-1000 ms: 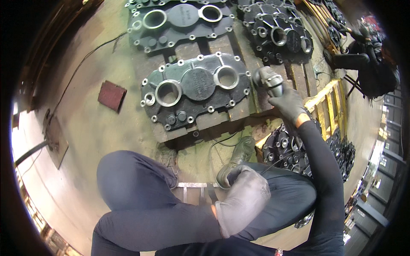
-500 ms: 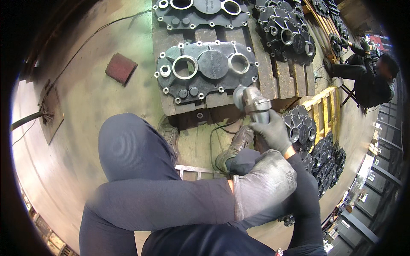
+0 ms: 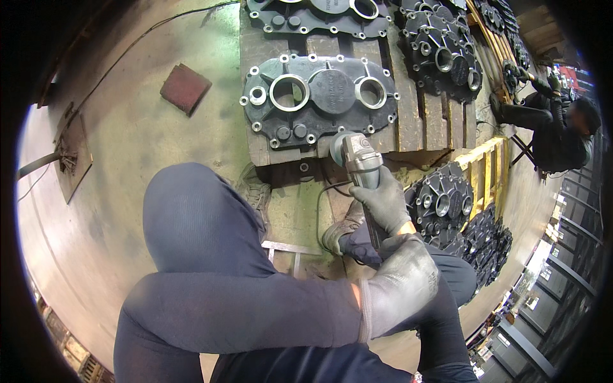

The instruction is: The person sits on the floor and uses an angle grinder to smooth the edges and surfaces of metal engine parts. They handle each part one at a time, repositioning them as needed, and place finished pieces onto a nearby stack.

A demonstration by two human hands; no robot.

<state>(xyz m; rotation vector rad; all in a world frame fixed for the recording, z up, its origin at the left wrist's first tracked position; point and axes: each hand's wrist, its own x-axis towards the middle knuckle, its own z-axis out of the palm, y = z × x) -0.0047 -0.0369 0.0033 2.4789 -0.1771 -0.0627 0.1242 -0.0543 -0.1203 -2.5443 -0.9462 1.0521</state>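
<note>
My right hand (image 3: 385, 203), in a dark grey glove, grips an angle grinder (image 3: 363, 159) by its body. The grinder's disc is at the near edge of a black cast-metal cover (image 3: 332, 96) with bright machined rings and bolt bosses; whether they touch I cannot tell. That cover lies flat on a wooden pallet (image 3: 268, 155). My left arm crosses in front of me, and my left hand (image 3: 403, 281), in a light grey glove, is closed against my right wrist. Its fingers are hidden, so what it holds does not show.
A second cover (image 3: 306, 24) lies behind; stacked covers (image 3: 440, 54) stand to its right. More covers (image 3: 447, 198) sit low by a yellow wooden pallet (image 3: 488, 159). A red-brown pad (image 3: 185, 88) and a cable (image 3: 137, 45) lie on the floor. Another person (image 3: 559, 127) sits working at far right.
My right hand and the grinder have moved left, bringing the disc to the cover's near edge. My left hand stays at the right wrist. The view has shifted slightly.
</note>
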